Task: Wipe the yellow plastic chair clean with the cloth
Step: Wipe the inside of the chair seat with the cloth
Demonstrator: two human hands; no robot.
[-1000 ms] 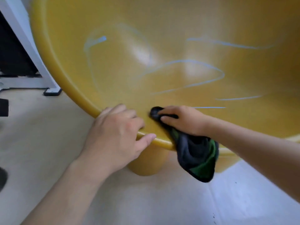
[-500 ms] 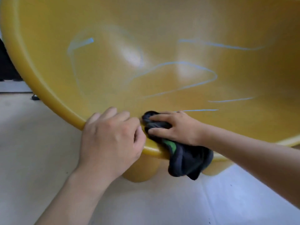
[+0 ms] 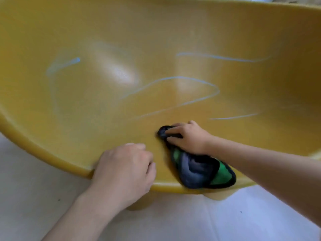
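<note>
Left hand [image 3: 124,168] is curled over the chair [image 3: 173,32] rim; the cloth [image 3: 196,164] is gripped by the right hand [image 3: 189,138]. Blue marks [image 3: 182,94] could be smeared if pressed lightly.

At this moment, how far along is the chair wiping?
Early. Done: the left side's marks look faded, one smeared blue streak remaining. In hand: the right hand presses the cloth onto the seat near the front rim while the left hand grips the yellow chair. Left: the long blue loop and upper line.

one yellow chair [image 3: 121,32], one cloth [image 3: 199,169], two hands [image 3: 123,169] [image 3: 189,138]
</note>
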